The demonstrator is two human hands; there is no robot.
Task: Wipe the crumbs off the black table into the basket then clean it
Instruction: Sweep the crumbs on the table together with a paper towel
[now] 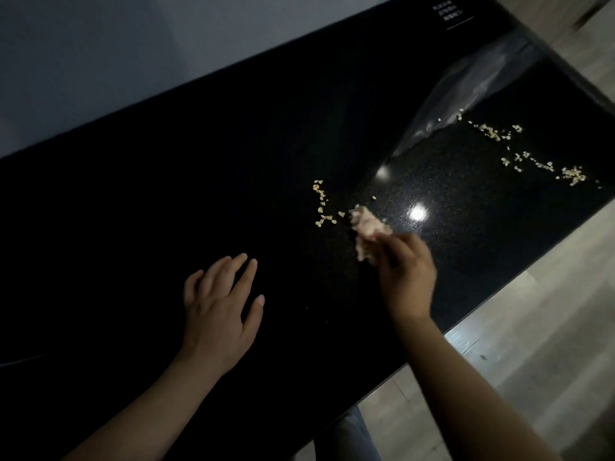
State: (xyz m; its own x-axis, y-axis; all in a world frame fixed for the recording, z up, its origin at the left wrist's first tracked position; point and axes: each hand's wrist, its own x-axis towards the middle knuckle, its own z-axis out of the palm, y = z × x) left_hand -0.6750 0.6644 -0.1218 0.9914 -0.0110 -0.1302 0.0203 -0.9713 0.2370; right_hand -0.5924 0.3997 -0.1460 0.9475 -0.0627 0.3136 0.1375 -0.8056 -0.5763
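Right hand point(407, 277) pinches a crumpled tissue point(367, 227) — soft, light, likely best held bunched. Loose crumbs point(321, 207), easily scattered, lie just beyond its fingertips on the black table point(199, 161). Left hand point(219, 304) rests flat, fingers straight.

One glossy black rectangular table point(166, 211) fills the view. Two bare hands are over it: one left hand point(219, 311) lying flat near the table's near edge, and one right hand point(407, 277) pinching the single crumpled pale wad point(366, 231) at the table's middle. Pale flaky crumbs point(322, 204), too many to count singly, lie in three loose groups: one at the table's middle, two toward its right end. One clear plastic sheet point(482, 84) and one block of white print point(447, 13) are at the table's far right corner.
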